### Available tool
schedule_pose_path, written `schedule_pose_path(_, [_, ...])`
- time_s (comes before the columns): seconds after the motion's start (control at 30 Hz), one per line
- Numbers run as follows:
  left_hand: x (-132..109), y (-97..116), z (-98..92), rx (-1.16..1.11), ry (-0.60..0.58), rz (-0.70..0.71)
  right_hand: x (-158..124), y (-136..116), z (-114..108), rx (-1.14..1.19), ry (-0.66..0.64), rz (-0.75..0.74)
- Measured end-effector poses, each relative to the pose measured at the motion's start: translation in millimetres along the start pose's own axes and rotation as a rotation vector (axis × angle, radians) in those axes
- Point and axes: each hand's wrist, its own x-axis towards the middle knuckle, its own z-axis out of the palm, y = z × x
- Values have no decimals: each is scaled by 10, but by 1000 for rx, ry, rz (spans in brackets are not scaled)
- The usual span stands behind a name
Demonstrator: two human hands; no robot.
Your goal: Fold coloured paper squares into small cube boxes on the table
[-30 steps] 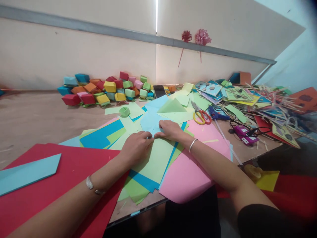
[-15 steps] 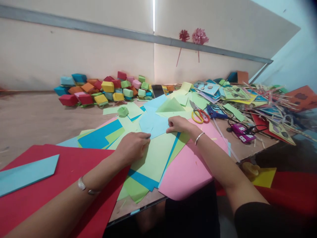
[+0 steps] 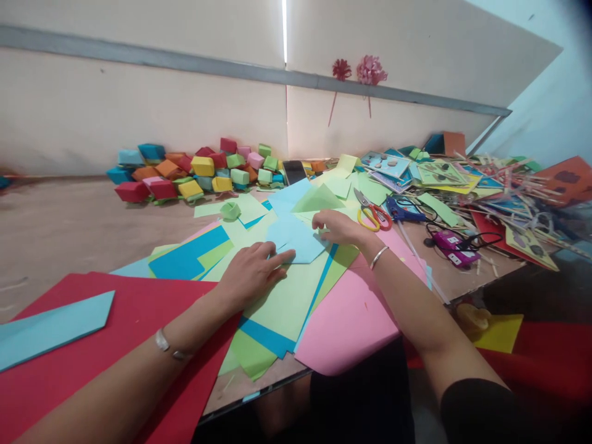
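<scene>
A light blue sheet of paper (image 3: pixel 303 243) lies on top of several overlapping coloured sheets. My left hand (image 3: pixel 253 271) is at its left side, palm down, index finger stretched across the blue paper's lower edge and the other fingers loosely bent. Over the right part of the same sheet hovers my right hand (image 3: pixel 340 227), its fingers half bent and apart, with nothing seen in them. Beneath both is a pale green sheet (image 3: pixel 282 302). A folded green paper piece (image 3: pixel 319 197) stands just beyond the blue sheet.
Scissors (image 3: pixel 370 213), a blue glue gun (image 3: pixel 404 208) and a purple power strip (image 3: pixel 451 246) lie to the right. Behind are many coloured paper boxes (image 3: pixel 202 166) and a phone (image 3: pixel 294 172). Red card (image 3: pixel 176 302) covers the left front, pink paper (image 3: pixel 345 320) the front edge.
My left hand has loosened from a pinch, its index finger now extended over the blue paper. My right fingers have parted. The blue sheet has shifted slightly toward me and lies flatter.
</scene>
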Motion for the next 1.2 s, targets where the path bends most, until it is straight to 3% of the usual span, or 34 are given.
schedule_pose_path(0.23, [-18,-184,76,-85,78,-37,31,3,148,-97,-13,-188])
schedule_pose_path(0.47, [-46,-204,95,-230,23,-83,49,-134,153,-94,67,-130])
schedule_pose_path(0.57, [-61,-193,100,-259,20,-86,82,-240,238,-3,106,-211])
schedule_pose_path(0.73, [-60,-189,57,-311,20,-12,119,-380,395,156,-5,-384])
schedule_pose_path(1.0, [-128,-254,-44,-324,-92,93,162,-350,421,266,-27,-374])
schedule_pose_path(1.2, [-221,-375,20,-400,-99,124,155,-362,422,300,-22,-371])
